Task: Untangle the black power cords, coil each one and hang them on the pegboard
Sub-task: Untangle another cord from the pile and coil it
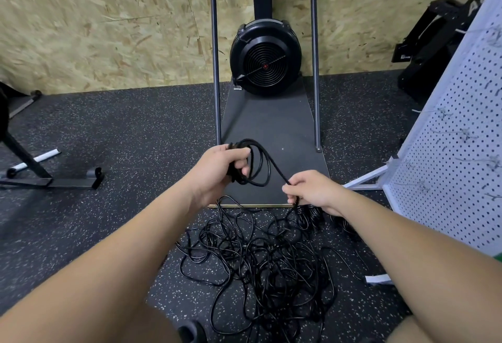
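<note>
My left hand (220, 170) grips a small coil of black power cord (259, 163), several loops hanging from its fingers. The same cord runs down to the right, where my right hand (309, 189) pinches it. Below both hands a tangled heap of black cords (260, 264) lies on the speckled floor. A couple of coiled cords (309, 216) lie just under my right hand. The white pegboard (448, 168) stands at the right, leaning, with wire hooks sticking out of it.
A black fan machine (264, 57) on a dark base plate (271, 130) stands straight ahead between two upright poles, against a chipboard wall. A black metal stand (32, 168) is at the left. Black equipment (429, 43) sits behind the pegboard.
</note>
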### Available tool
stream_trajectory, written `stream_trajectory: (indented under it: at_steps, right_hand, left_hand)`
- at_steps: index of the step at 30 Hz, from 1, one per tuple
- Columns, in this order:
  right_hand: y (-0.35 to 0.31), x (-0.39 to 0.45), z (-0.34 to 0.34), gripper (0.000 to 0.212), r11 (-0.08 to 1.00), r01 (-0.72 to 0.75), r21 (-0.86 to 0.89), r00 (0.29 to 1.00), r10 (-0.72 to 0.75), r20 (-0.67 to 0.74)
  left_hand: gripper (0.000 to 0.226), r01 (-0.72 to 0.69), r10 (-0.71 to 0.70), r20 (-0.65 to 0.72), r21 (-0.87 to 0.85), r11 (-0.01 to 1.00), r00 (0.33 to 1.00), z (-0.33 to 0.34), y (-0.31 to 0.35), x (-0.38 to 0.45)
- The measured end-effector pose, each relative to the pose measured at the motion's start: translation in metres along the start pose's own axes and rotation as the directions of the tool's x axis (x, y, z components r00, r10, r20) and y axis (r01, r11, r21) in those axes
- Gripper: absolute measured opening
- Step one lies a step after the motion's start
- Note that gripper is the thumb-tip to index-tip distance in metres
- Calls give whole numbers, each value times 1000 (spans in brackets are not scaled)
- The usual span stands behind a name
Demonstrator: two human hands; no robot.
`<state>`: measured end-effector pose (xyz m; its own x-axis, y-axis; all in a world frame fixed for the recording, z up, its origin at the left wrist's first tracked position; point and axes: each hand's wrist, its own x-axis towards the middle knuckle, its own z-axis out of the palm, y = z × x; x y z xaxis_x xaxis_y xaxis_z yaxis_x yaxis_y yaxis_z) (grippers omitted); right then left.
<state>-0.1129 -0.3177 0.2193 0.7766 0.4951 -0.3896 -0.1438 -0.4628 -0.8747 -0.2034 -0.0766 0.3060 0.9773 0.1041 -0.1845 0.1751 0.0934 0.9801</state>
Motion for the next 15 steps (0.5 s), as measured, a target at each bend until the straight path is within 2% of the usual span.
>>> stream_trajectory:
  at_steps: [2, 5, 7, 9, 11, 13, 15]
  right_hand:
    - [0, -2, 2, 12, 1000, -2, -26, 1000, 2, -22]
    - [-2, -3, 12, 15, 994, 5, 105, 999, -1, -33]
    - [-5, -4, 23, 10, 995, 31, 99, 999, -30, -11]
    - [-8, -5, 36, 5, 996, 85, -5, 996, -85, -34]
    - [-19, -10, 46, 11, 962, 186, -198, 979, -200, -51]
    - [-36, -18, 53, 11, 918, 302, -256, 947, -319, -27]
    - [-52, -24, 54, 6, 911, 381, -159, 922, -386, 0]
  left_hand:
    - [25, 28, -32, -65, -69, 997, 997, -5, 1, 2]
    - [18, 41, -64, -135, -167, 985, 989, -6, -1, 4]
    - [5, 25, -52, -160, -170, 985, 986, -7, -7, 7]
    - [6, -2, -3, -173, -28, 1000, 985, -8, -13, 9]
    - [17, -41, 84, -171, 238, 970, 982, -11, -18, 11]
    - [28, -76, 172, -150, 499, 863, 974, -12, -22, 14]
    - [32, -70, 242, -149, 701, 710, 959, -10, -24, 16]
